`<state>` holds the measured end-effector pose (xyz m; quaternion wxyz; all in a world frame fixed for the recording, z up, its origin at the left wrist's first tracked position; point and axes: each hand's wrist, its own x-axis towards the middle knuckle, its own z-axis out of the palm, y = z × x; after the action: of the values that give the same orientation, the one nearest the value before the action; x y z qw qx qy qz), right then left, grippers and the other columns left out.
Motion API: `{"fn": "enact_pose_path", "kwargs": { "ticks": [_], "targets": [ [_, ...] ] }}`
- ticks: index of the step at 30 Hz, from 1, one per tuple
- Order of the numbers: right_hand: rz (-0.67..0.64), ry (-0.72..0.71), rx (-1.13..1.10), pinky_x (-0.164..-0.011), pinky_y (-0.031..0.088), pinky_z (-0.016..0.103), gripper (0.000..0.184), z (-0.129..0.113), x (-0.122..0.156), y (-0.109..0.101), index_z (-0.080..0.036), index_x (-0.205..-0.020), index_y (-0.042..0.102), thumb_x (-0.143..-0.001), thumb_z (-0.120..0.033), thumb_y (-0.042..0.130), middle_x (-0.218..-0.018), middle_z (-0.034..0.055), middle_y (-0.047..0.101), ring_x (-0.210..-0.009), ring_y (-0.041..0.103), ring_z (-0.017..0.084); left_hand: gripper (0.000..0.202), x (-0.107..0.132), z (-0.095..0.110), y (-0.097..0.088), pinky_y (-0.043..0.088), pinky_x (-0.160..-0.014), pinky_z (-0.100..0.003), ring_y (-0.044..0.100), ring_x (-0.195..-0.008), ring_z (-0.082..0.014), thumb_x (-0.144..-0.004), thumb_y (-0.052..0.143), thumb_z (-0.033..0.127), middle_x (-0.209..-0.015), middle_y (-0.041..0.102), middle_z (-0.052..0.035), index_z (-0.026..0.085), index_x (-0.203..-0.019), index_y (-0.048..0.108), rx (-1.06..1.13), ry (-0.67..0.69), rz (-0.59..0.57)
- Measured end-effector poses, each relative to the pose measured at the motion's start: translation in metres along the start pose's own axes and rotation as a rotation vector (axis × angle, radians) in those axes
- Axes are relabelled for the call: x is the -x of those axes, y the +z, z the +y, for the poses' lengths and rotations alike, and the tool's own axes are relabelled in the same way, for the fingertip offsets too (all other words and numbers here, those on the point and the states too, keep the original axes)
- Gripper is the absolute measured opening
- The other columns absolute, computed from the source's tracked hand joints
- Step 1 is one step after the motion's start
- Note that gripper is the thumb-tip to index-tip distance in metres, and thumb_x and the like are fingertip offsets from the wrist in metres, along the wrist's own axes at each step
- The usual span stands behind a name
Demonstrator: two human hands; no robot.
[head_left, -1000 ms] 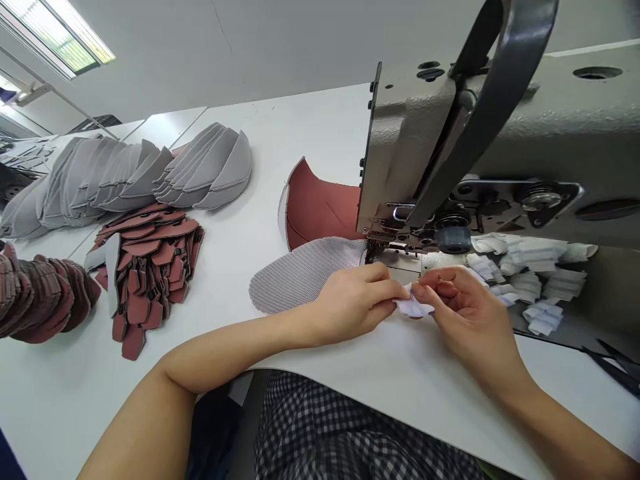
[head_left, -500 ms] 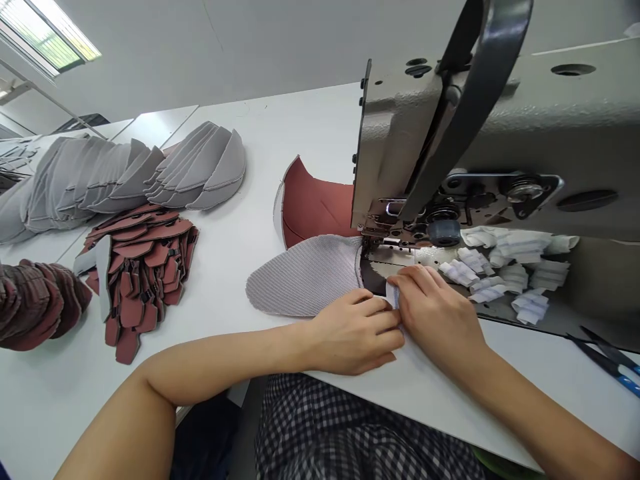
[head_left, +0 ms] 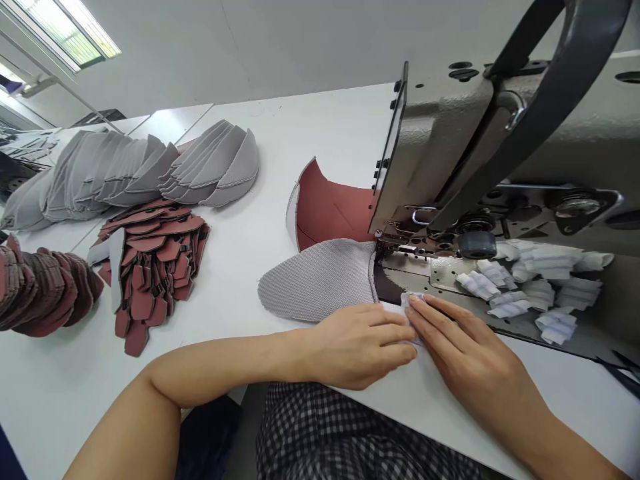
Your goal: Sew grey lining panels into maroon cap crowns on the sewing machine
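Observation:
A small folded white elastic strip (head_left: 411,301) with faint bluish lines lies between my two hands at the front edge of the sewing machine bed. My left hand (head_left: 367,347) grips its left side, fingers bent and thumb hidden. From the right, my right hand (head_left: 473,357) presses its fingertips together on the strip. Just beyond my left hand a grey mesh fabric piece (head_left: 320,280) lies flat, its right end by the needle area of the sewing machine (head_left: 440,147). Behind it, a curved red-lined piece (head_left: 333,207) stands partly hidden by the machine.
Several folded white elastic pieces (head_left: 545,267) lie on the machine bed at right, near dark scissors (head_left: 620,373). On the left are stacked grey mesh pieces (head_left: 210,167), a pile of red pieces (head_left: 150,267) and a row of dark red pieces (head_left: 55,287).
The view has shifted, so most things appear further right. My right fingers have straightened from a pinch and now lie over the strip, more of which is covered.

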<state>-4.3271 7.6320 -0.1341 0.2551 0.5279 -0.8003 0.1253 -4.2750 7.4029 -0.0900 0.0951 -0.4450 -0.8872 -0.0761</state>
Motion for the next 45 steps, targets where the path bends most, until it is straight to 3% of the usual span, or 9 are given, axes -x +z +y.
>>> {"fn": "enact_pose_path", "kwargs": {
  "ticks": [4,6,9,14,19,26,32,37,45],
  "targets": [
    [0.03,0.062,0.045,-0.104,0.043,0.051,0.03,-0.006,-0.005,0.005,-0.007,-0.125,0.062,-0.095,-0.008,0.058,-0.132,0.014,0.065,-0.123,0.057,0.033,0.042,0.006,-0.006,-0.009,0.046,-0.107,-0.051,0.05,-0.133,-0.0351,-0.093,0.044,0.011,-0.147,0.053,-0.0185,0.004,-0.133,0.054,-0.244,-0.32,-0.074],
    [0.031,0.079,0.071,-0.104,0.042,0.051,0.024,-0.008,-0.016,0.01,-0.011,-0.121,0.065,-0.097,-0.012,0.058,-0.128,0.0097,0.068,-0.122,0.059,0.031,0.043,0.009,-0.012,-0.006,0.05,-0.102,-0.049,0.055,-0.128,-0.0343,-0.094,0.042,0.012,-0.145,0.054,-0.0219,0.0,-0.135,0.051,-0.25,-0.388,-0.085],
    [0.034,0.114,0.111,-0.095,0.042,0.046,0.019,-0.007,-0.033,0.016,-0.017,-0.115,0.068,-0.099,-0.015,0.057,-0.124,0.0044,0.07,-0.116,0.061,0.028,0.038,0.014,-0.023,-0.003,0.053,-0.101,-0.044,0.059,-0.125,-0.0288,-0.096,0.043,0.013,-0.14,0.06,-0.0166,0.007,-0.131,0.056,-0.055,-0.436,-0.008],
    [-0.044,0.145,0.181,-0.087,0.039,0.046,0.022,-0.002,-0.051,0.019,-0.019,-0.117,0.069,-0.097,-0.018,0.06,-0.119,0.0047,0.072,-0.105,0.061,0.028,0.028,0.022,-0.036,-0.015,0.054,-0.105,-0.038,0.066,-0.119,-0.0191,-0.101,0.046,0.02,-0.13,0.069,-0.0066,0.019,-0.123,0.064,0.487,-0.664,0.232],
    [-0.045,0.125,0.132,-0.098,0.037,0.05,0.022,-0.005,-0.058,0.022,-0.017,-0.119,0.067,-0.1,-0.023,0.056,-0.126,0.0066,0.069,-0.115,0.059,0.029,0.027,0.026,-0.038,-0.009,0.054,-0.105,-0.038,0.064,-0.122,-0.0199,-0.098,0.05,0.016,-0.13,0.069,-0.0082,0.017,-0.122,0.064,0.428,-0.537,0.267],
    [-0.046,0.182,0.083,-0.107,0.033,0.054,0.026,-0.008,-0.055,0.025,-0.015,-0.12,0.065,-0.102,-0.024,0.05,-0.132,0.0104,0.065,-0.127,0.054,0.032,0.036,0.027,-0.037,-0.005,0.055,-0.104,-0.041,0.059,-0.129,-0.0217,-0.094,0.042,0.008,-0.133,0.067,-0.011,0.016,-0.126,0.056,0.162,-0.366,0.126],
    [-0.047,0.173,-0.011,-0.11,0.032,0.053,0.024,-0.004,-0.052,0.03,-0.015,-0.117,0.064,-0.102,-0.022,0.047,-0.134,0.0129,0.064,-0.128,0.054,0.03,0.037,0.027,-0.037,-0.003,0.054,-0.106,-0.04,0.058,-0.13,-0.0224,-0.092,0.042,0.007,-0.134,0.066,-0.0117,0.013,-0.126,0.055,0.08,-0.321,0.108],
    [-0.021,0.21,-0.056,-0.1,0.038,0.048,0.017,-0.004,-0.052,0.026,-0.018,-0.107,0.068,-0.099,-0.021,0.054,-0.131,0.009,0.065,-0.122,0.053,0.03,0.039,0.029,-0.039,0.001,0.054,-0.107,-0.042,0.055,-0.134,-0.023,-0.093,0.042,0.01,-0.137,0.064,-0.0115,0.014,-0.129,0.054,0.087,-0.312,0.078],
    [-0.018,0.2,-0.049,-0.085,0.04,0.042,0.02,-0.004,-0.054,0.022,-0.016,-0.111,0.069,-0.098,-0.021,0.056,-0.129,0.0056,0.067,-0.101,0.055,0.028,0.037,0.029,-0.041,-0.004,0.054,-0.107,-0.039,0.059,-0.128,-0.0203,-0.094,0.046,0.008,-0.134,0.066,-0.0098,0.016,-0.129,0.055,0.237,-0.352,0.193]
  ]
}}
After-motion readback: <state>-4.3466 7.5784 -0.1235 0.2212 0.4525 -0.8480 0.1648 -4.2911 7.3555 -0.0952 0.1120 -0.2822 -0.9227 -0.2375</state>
